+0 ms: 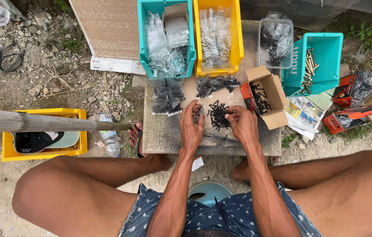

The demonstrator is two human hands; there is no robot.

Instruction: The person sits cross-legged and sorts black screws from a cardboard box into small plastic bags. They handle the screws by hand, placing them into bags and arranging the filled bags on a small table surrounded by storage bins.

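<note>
Head view: left hand (192, 127) and right hand (241, 123) fingers pinch black screws (218, 115), heaped pointing every way.

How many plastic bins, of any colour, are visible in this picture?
4. A teal bin and a yellow bin stand together at top centre, another teal bin at right, another yellow bin at left. None seems hidden.

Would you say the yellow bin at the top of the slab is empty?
No, the yellow bin holds clear bags of silvery screws, standing beside the teal bin.
</note>
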